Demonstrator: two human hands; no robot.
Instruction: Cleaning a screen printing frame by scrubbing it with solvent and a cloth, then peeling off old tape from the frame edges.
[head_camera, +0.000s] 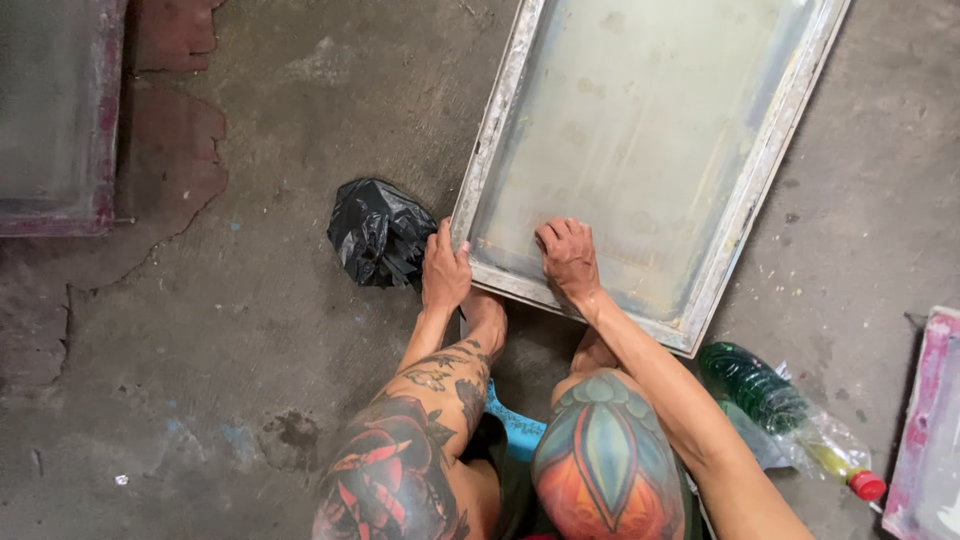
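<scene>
Seen from the head camera, a person squats on a stained concrete floor (250, 330) with a large metal-framed screen (640, 130) lying flat in front of their knees. The left hand (445, 270) grips the near left corner of the frame, its fingers (440, 240) closed around the edge. The right hand (568, 258) rests just inside the near edge, fingers (560, 235) curled and pressed down on the pale mesh, holding nothing else. A crumpled black plastic bag (378, 232) lies on the floor just beside the left hand, touching the frame corner or nearly so. A green plastic bottle (785, 415) with a red cap lies on its side near the right forearm. Another frame (60, 120) sits at the upper left, and a pink-stained one (925, 420) at the right edge.
</scene>
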